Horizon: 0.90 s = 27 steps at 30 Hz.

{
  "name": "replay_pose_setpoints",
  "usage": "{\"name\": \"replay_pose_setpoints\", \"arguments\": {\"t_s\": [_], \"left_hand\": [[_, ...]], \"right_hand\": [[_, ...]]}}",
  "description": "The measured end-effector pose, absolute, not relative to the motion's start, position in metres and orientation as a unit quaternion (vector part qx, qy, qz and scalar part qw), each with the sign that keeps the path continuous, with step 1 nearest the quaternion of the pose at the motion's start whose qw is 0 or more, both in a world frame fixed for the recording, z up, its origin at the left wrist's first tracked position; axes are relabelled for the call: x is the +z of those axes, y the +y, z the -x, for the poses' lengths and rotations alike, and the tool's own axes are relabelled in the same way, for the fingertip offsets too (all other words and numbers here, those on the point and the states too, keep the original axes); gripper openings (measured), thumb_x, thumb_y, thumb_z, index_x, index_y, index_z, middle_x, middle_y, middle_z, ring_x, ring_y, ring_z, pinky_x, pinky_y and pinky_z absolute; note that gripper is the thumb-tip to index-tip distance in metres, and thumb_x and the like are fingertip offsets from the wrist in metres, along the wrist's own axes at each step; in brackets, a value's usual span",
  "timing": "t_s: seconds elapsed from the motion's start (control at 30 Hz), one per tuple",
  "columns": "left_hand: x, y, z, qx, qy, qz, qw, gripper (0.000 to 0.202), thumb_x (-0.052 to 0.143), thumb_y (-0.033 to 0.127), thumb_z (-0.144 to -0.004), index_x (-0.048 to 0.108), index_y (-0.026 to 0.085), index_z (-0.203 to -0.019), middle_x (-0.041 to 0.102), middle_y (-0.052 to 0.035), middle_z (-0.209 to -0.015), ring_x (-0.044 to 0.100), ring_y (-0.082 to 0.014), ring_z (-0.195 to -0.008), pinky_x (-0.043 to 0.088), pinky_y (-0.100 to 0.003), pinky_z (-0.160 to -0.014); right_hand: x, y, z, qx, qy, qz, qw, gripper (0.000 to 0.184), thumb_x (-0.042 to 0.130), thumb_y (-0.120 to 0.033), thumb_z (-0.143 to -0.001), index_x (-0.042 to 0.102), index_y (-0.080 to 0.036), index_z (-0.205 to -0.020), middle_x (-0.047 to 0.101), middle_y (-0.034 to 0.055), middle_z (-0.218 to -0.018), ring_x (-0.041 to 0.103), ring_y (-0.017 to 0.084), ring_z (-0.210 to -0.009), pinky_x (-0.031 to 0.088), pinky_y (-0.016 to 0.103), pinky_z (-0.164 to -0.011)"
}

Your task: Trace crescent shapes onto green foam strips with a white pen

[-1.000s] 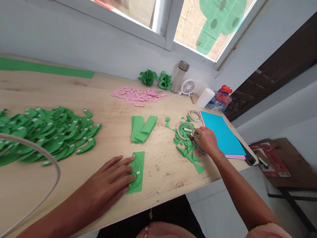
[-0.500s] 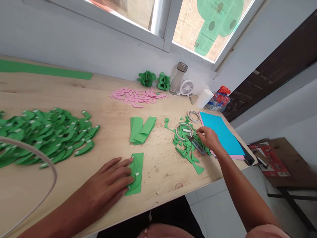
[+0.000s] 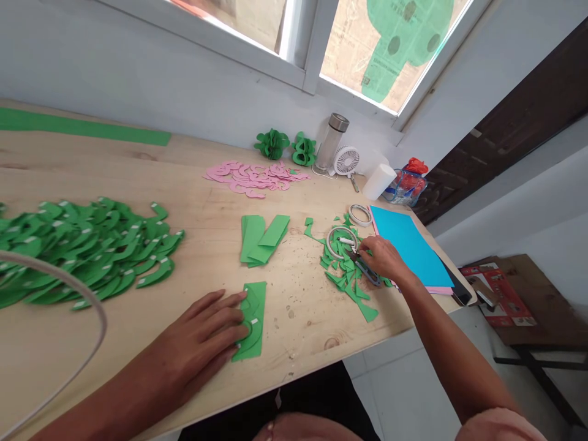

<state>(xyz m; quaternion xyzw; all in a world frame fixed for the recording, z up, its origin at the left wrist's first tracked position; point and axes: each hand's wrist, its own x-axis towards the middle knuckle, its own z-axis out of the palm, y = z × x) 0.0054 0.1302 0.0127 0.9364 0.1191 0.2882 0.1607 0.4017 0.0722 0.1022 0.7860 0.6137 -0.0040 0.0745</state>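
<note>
My left hand (image 3: 206,331) lies flat, fingers stretched out, over the left part of a green paper rectangle (image 3: 258,300). Drawn curved outlines and small white tabs show on that paper beside my fingertips. My right hand (image 3: 380,256) is at the pile of green paper scraps (image 3: 351,285), its fingers curled together at a grey-blue-handled cutting tool (image 3: 366,267). Whether those fingers grip the tool or a small piece beside it is hidden. One tape roll (image 3: 329,246) lies on the scraps, and a second tape roll (image 3: 360,215) lies just behind.
Green curved cutouts with white tabs (image 3: 92,251) are heaped at left. Green paper strips (image 3: 264,240) and pink cutouts (image 3: 252,177) lie mid-table. A glass bottle (image 3: 329,144), small fan (image 3: 346,160) and white cylinder (image 3: 379,182) stand behind. Blue sheets (image 3: 404,245) lie right.
My right hand has moved slightly left and down, onto the cutting tool among the scraps. My left hand stays on the green paper.
</note>
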Motion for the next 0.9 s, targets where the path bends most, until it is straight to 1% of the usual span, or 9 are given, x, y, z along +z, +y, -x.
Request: {"name": "replay_pose_setpoints", "arguments": {"t_s": [0.1, 0.27, 0.43, 0.83, 0.9], "left_hand": [[0.0132, 0.1297, -0.0056, 0.286, 0.124, -0.936, 0.163, 0.021, 0.046, 0.026, -0.098, 0.065, 0.029, -0.104, 0.070, 0.0011, -0.104, 0.057, -0.0191, -0.129, 0.034, -0.042, -0.119], [0.0133, 0.1296, -0.0053, 0.284, 0.123, -0.937, 0.162, 0.022, 0.045, 0.026, -0.098, 0.065, 0.030, -0.106, 0.070, 0.0011, -0.105, 0.056, -0.0191, -0.130, 0.034, -0.042, -0.119], [0.0128, 0.1297, -0.0053, 0.284, 0.122, -0.937, 0.163, 0.022, 0.044, 0.027, -0.099, 0.065, 0.029, -0.106, 0.070, 0.0008, -0.105, 0.055, -0.0192, -0.131, 0.032, -0.043, -0.120], [0.0132, 0.1310, -0.0053, 0.287, 0.110, -0.938, 0.160, 0.020, 0.047, 0.023, -0.099, 0.064, 0.028, -0.106, 0.068, 0.0014, -0.106, 0.052, -0.0162, -0.133, 0.027, -0.037, -0.122], [0.0131, 0.1309, -0.0050, 0.285, 0.110, -0.939, 0.159, 0.021, 0.046, 0.023, -0.098, 0.064, 0.028, -0.107, 0.068, 0.0012, -0.106, 0.051, -0.0165, -0.134, 0.027, -0.038, -0.122]], "right_hand": [[0.1033, 0.0725, -0.3994, 0.005, 0.615, -0.783, 0.092, 0.018, 0.051, -0.016, -0.093, 0.069, -0.018, -0.087, 0.071, 0.0088, -0.094, 0.060, 0.022, -0.092, 0.032, 0.028, -0.070], [0.1044, 0.0731, -0.3989, 0.005, 0.618, -0.779, 0.106, 0.018, 0.052, -0.016, -0.093, 0.069, -0.018, -0.088, 0.072, 0.0081, -0.095, 0.061, 0.021, -0.093, 0.032, 0.028, -0.070], [0.1043, 0.0732, -0.3981, 0.005, 0.617, -0.779, 0.113, 0.019, 0.050, -0.015, -0.094, 0.068, -0.018, -0.088, 0.072, 0.0077, -0.096, 0.061, 0.021, -0.094, 0.031, 0.028, -0.069], [0.1073, 0.0760, -0.3934, 0.012, 0.605, -0.785, 0.132, 0.017, 0.053, -0.016, -0.091, 0.070, -0.018, -0.091, 0.072, 0.0087, -0.098, 0.061, 0.023, -0.099, 0.031, 0.029, -0.071], [0.1077, 0.0757, -0.3920, 0.015, 0.603, -0.786, 0.135, 0.017, 0.053, -0.016, -0.092, 0.070, -0.018, -0.091, 0.072, 0.0086, -0.099, 0.061, 0.024, -0.100, 0.031, 0.029, -0.072]]}}
